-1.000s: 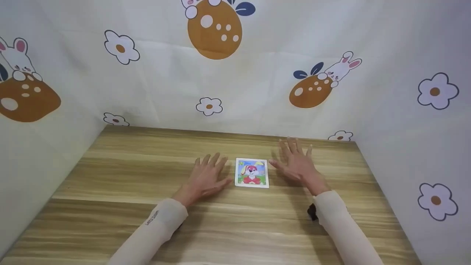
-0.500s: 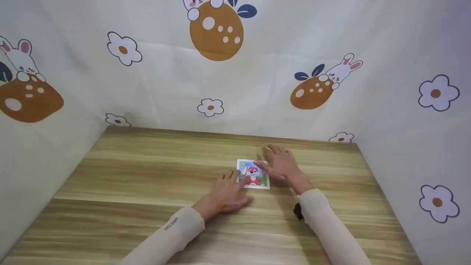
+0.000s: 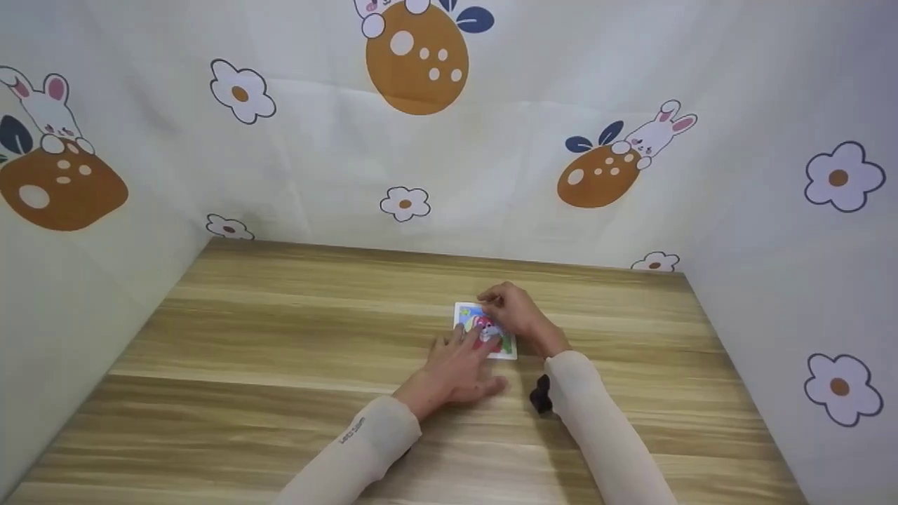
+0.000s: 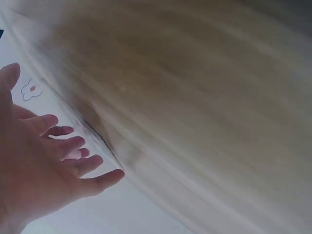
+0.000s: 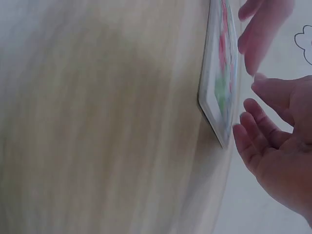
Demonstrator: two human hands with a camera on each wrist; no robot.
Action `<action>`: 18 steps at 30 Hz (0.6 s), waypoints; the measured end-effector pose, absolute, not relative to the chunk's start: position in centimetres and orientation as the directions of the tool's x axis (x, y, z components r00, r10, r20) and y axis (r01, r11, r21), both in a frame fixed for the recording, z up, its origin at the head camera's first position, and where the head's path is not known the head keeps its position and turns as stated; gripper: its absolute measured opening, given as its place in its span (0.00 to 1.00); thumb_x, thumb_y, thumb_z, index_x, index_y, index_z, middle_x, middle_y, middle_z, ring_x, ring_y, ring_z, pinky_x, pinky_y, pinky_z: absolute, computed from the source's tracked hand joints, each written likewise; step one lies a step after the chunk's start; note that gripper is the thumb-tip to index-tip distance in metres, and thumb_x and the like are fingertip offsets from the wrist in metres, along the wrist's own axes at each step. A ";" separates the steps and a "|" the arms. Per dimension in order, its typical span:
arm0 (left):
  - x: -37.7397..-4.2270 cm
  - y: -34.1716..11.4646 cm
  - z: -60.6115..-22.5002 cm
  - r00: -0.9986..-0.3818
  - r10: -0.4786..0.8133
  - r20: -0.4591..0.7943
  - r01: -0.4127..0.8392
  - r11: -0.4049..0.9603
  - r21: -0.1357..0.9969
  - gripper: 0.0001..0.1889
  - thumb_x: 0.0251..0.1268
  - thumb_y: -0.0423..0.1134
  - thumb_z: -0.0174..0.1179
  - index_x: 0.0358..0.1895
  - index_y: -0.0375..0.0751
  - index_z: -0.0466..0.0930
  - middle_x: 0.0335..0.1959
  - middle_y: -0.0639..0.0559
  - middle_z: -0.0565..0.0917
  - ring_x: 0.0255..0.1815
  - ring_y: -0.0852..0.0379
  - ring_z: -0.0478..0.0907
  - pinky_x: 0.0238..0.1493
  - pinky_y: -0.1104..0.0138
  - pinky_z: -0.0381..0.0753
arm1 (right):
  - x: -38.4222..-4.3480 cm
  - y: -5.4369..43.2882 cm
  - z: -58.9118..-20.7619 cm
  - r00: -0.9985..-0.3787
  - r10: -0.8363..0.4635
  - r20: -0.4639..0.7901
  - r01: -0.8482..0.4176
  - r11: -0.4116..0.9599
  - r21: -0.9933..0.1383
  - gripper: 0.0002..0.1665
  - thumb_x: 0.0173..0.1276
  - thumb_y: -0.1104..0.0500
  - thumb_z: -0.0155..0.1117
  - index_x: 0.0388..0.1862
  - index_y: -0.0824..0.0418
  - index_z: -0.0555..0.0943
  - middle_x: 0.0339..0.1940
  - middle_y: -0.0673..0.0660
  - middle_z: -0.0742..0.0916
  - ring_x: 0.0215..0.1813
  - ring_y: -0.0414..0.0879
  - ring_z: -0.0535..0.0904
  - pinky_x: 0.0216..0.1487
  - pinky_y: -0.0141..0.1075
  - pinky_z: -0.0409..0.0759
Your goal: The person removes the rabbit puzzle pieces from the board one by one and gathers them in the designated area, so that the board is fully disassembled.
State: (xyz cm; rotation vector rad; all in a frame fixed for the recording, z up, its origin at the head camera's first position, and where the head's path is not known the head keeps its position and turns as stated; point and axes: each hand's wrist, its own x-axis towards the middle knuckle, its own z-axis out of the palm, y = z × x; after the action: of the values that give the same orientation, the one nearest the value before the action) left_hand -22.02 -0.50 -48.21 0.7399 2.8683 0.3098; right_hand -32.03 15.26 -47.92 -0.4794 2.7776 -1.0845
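Lying flat on the streaked wood-grain table (image 3: 280, 337), the square, white-bordered picture card (image 3: 485, 325) sits right of centre beneath the left hand (image 3: 457, 370), fingers spread. The right hand (image 3: 518, 308), fingers loosely bent, overlaps its far-right corner; contact cannot be told. Only the right-wrist view shows the card's thickness. One second earlier, hands flanked it.

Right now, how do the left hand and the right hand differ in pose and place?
The left hand spreads its fingers over the picture card from the near side; the right hand bends its fingers inward by the upper right corner. The left hand lies nearer the person, the right hand farther off. Both are bare, with pale sleeves.
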 end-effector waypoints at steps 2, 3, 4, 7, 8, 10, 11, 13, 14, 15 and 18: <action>-22.2 -0.4 -47.8 -0.861 0.486 -0.153 0.441 0.861 0.252 0.39 0.68 0.70 0.49 0.78 0.56 0.59 0.81 0.45 0.58 0.80 0.34 0.54 0.73 0.38 0.60 | -32.1 15.1 -48.1 -0.945 -0.326 -0.022 -0.220 0.685 -0.695 0.13 0.72 0.65 0.62 0.52 0.64 0.86 0.53 0.61 0.87 0.55 0.54 0.82 0.63 0.49 0.79; -22.2 -0.4 -47.5 -0.858 0.482 -0.178 0.432 0.864 0.258 0.39 0.68 0.69 0.50 0.78 0.56 0.60 0.81 0.46 0.57 0.81 0.35 0.54 0.74 0.39 0.59 | -32.1 15.1 -48.2 -0.947 -0.320 -0.033 -0.206 0.680 -0.704 0.13 0.72 0.65 0.61 0.51 0.63 0.87 0.53 0.60 0.87 0.55 0.53 0.81 0.63 0.49 0.79; -22.4 -0.4 -47.2 -0.854 0.479 -0.202 0.424 0.867 0.262 0.39 0.68 0.68 0.51 0.78 0.56 0.61 0.81 0.47 0.57 0.81 0.35 0.53 0.75 0.40 0.59 | -32.1 15.1 -48.2 -0.947 -0.319 -0.045 -0.194 0.677 -0.710 0.12 0.72 0.64 0.61 0.51 0.62 0.87 0.53 0.59 0.87 0.55 0.52 0.81 0.64 0.49 0.78; -22.9 -0.4 -46.4 -0.841 0.466 -0.274 0.396 0.876 0.275 0.38 0.67 0.66 0.54 0.77 0.55 0.62 0.82 0.48 0.57 0.82 0.38 0.52 0.77 0.42 0.58 | -32.1 15.1 -48.1 -0.949 -0.305 -0.085 -0.150 0.671 -0.726 0.13 0.73 0.64 0.61 0.51 0.59 0.88 0.52 0.58 0.85 0.56 0.51 0.78 0.64 0.49 0.77; -23.1 -0.4 -46.2 -0.838 0.461 -0.292 0.381 0.878 0.291 0.38 0.67 0.65 0.55 0.77 0.54 0.62 0.82 0.48 0.57 0.82 0.38 0.52 0.78 0.42 0.57 | -32.1 15.1 -48.1 -0.948 -0.306 -0.089 -0.148 0.671 -0.727 0.13 0.73 0.64 0.61 0.50 0.59 0.88 0.51 0.58 0.84 0.55 0.51 0.78 0.63 0.49 0.77; -23.3 -0.4 -45.9 -0.835 0.451 -0.317 0.352 0.878 0.323 0.39 0.67 0.63 0.57 0.78 0.53 0.61 0.82 0.48 0.56 0.82 0.38 0.51 0.79 0.43 0.56 | -32.2 15.1 -48.1 -0.945 -0.313 -0.098 -0.148 0.671 -0.726 0.13 0.72 0.65 0.61 0.50 0.58 0.88 0.49 0.58 0.83 0.53 0.50 0.76 0.61 0.48 0.77; -23.4 -0.4 -45.8 -0.833 0.446 -0.328 0.337 0.879 0.338 0.39 0.67 0.62 0.57 0.78 0.53 0.60 0.82 0.49 0.56 0.83 0.39 0.50 0.79 0.44 0.55 | -32.2 15.1 -48.1 -0.943 -0.317 -0.102 -0.147 0.672 -0.726 0.14 0.71 0.66 0.61 0.50 0.58 0.89 0.49 0.58 0.83 0.52 0.50 0.76 0.60 0.47 0.77; -23.5 -0.3 -45.7 -0.831 0.440 -0.339 0.313 0.875 0.369 0.40 0.66 0.61 0.58 0.79 0.53 0.58 0.83 0.49 0.55 0.83 0.39 0.48 0.80 0.45 0.52 | -32.3 15.2 -48.1 -0.941 -0.321 -0.108 -0.146 0.674 -0.724 0.15 0.71 0.67 0.61 0.50 0.57 0.89 0.49 0.57 0.83 0.51 0.49 0.75 0.59 0.46 0.76; -23.5 -0.3 -45.7 -0.833 0.436 -0.342 0.299 0.873 0.386 0.41 0.66 0.61 0.59 0.79 0.53 0.57 0.83 0.50 0.54 0.83 0.38 0.47 0.81 0.44 0.51 | -32.3 15.2 -48.1 -0.940 -0.325 -0.106 -0.152 0.675 -0.722 0.15 0.71 0.67 0.61 0.50 0.57 0.89 0.49 0.57 0.83 0.51 0.49 0.75 0.59 0.46 0.76; -23.5 -0.3 -45.8 -0.833 0.432 -0.345 0.288 0.872 0.397 0.41 0.66 0.61 0.59 0.80 0.54 0.56 0.83 0.50 0.53 0.83 0.38 0.46 0.81 0.44 0.50 | -32.3 15.2 -48.1 -0.938 -0.331 -0.102 -0.160 0.676 -0.720 0.15 0.70 0.68 0.61 0.50 0.57 0.89 0.49 0.58 0.83 0.51 0.49 0.75 0.58 0.46 0.76; -23.5 -0.3 -46.2 -0.836 0.423 -0.349 0.265 0.869 0.417 0.42 0.66 0.62 0.59 0.80 0.55 0.55 0.84 0.51 0.51 0.84 0.37 0.43 0.82 0.44 0.46 | -32.4 15.3 -48.2 -0.930 -0.356 -0.086 -0.192 0.673 -0.714 0.17 0.69 0.71 0.60 0.50 0.58 0.89 0.48 0.58 0.84 0.50 0.49 0.75 0.58 0.46 0.76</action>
State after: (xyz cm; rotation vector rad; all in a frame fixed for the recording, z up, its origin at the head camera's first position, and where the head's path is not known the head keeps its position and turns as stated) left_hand -23.46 -0.35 -46.18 0.5052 2.6034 0.4944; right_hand -32.40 15.31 -48.17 -0.4437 2.6693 -1.1021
